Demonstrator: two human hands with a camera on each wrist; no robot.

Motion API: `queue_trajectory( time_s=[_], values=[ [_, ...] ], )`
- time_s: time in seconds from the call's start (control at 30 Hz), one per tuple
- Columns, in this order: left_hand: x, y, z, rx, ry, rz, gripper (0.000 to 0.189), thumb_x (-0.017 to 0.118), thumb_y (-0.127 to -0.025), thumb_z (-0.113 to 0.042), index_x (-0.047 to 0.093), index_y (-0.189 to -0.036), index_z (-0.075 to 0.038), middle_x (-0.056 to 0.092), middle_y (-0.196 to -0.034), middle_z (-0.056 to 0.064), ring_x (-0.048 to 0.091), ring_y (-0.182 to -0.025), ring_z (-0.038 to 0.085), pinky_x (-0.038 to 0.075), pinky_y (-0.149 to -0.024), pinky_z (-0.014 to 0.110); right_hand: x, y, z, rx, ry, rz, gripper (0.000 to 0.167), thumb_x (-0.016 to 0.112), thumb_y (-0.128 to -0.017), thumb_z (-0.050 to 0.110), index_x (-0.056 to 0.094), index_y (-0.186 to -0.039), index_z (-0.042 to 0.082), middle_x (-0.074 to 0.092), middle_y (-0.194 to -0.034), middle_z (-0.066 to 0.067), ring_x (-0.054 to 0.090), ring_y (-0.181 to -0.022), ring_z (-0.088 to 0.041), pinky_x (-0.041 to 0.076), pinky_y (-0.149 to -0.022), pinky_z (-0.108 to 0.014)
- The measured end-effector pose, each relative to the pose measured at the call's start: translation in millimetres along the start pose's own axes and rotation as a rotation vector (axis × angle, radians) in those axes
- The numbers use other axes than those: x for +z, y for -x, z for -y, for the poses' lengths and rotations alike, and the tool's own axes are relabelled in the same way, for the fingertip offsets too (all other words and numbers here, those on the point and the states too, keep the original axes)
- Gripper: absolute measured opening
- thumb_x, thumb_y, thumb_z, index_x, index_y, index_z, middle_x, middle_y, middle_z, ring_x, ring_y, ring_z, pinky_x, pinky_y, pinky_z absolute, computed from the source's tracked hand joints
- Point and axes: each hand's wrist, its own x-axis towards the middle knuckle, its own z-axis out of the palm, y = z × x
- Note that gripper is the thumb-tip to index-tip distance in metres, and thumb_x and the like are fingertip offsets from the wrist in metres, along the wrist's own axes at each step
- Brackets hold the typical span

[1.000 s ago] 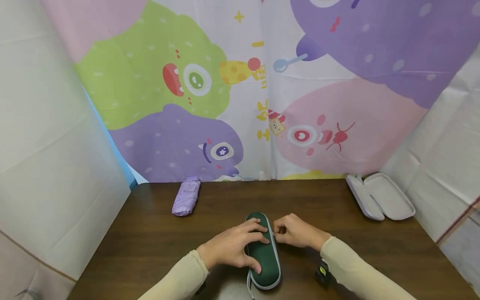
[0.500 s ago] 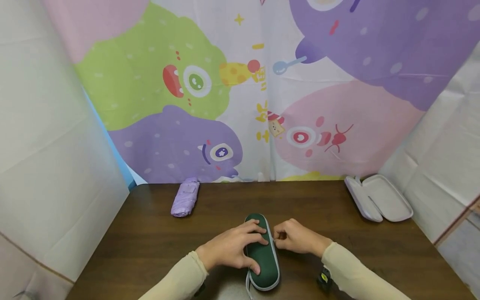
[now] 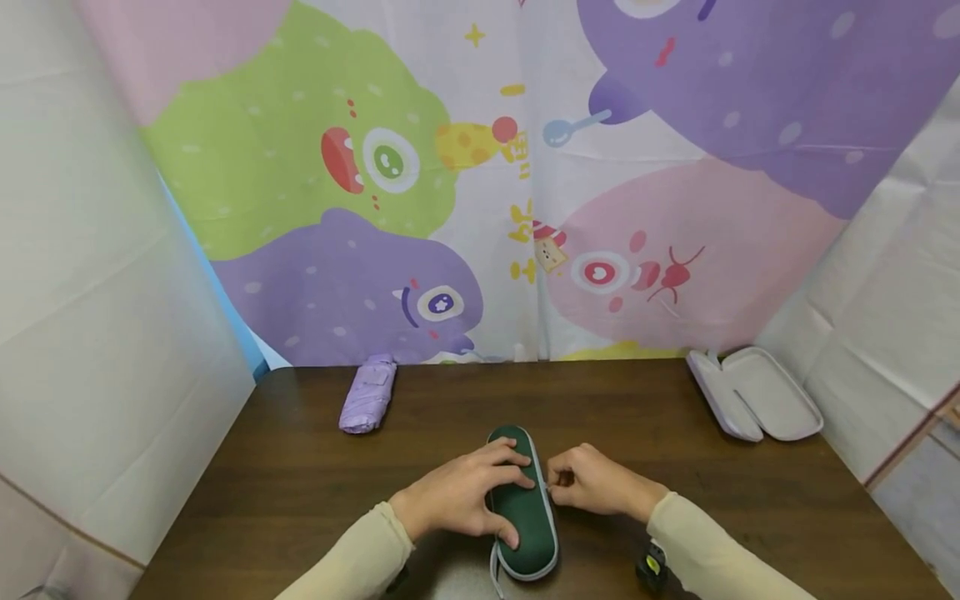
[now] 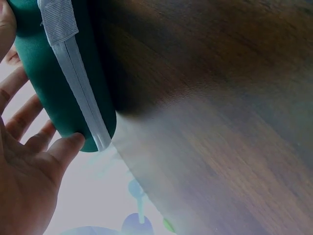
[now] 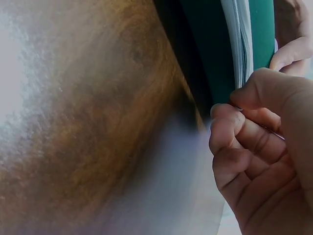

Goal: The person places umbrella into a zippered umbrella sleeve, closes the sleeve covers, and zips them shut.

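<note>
A green zippered case (image 3: 528, 521) with rounded ends lies on the table, long side pointing away from me. My left hand (image 3: 465, 492) grips it from above, thumb near the close end and fingers spread over the top. In the left wrist view, that thumb presses the green side beside a grey fabric strip (image 4: 80, 83). At the case's right side, my right hand (image 3: 603, 482) pinches the zipper pull between thumb and index finger. The pull is mostly hidden by the fingertips. Grey zipper tape (image 5: 238, 41) runs up from the pinch in the right wrist view.
A folded purple umbrella (image 3: 367, 396) lies at the table's back left. An opened pale case (image 3: 772, 396) lies at the back right. A cartoon-printed cloth (image 3: 510, 317) hangs behind the brown table (image 3: 300, 492), with white sheets at both sides.
My right hand has shifted a little toward me along the case's zipper side, still pinching the pull. The left hand and the case hold almost the same place.
</note>
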Motion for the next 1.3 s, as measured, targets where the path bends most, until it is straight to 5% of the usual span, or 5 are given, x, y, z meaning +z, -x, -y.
queue_trajectory(
  time_s=[0.6,0.97,1.3],
  values=[
    [0.1,1.5,1.8,-0.007,0.005,-0.002,0.067,0.076,-0.08,-0.067,0.067,-0.133,-0.027,0.053,-0.152,-0.002,0.038,-0.151,0.028,0.043,-0.116,0.044,2,11.0,8,-0.053,-0.026,0.0,0.021,0.07,-0.084,0.001,0.065,-0.073,0.018,0.058,-0.068,0.016,0.05,-0.06,0.008,0.046,-0.054,-0.014],
    [5.2,-5.8,-4.2,0.068,-0.13,-0.005,0.067,0.07,-0.084,-0.07,0.066,-0.133,-0.024,0.054,-0.147,0.006,0.038,-0.151,0.034,0.038,-0.116,0.06,5,18.8,6,-0.033,-0.056,0.021,0.019,0.07,-0.085,0.0,0.069,-0.076,0.017,0.063,-0.073,0.015,0.054,-0.064,0.007,0.051,-0.059,-0.017],
    [4.1,-11.2,-4.1,0.09,-0.179,-0.008,0.067,0.069,-0.084,-0.072,0.066,-0.129,-0.022,0.055,-0.144,0.004,0.051,-0.139,0.021,0.042,-0.113,0.06,1,22.9,8,-0.026,-0.07,0.032,0.022,0.07,-0.085,0.002,0.067,-0.074,0.02,0.061,-0.071,0.016,0.052,-0.063,0.008,0.05,-0.057,-0.017]
  ],
)
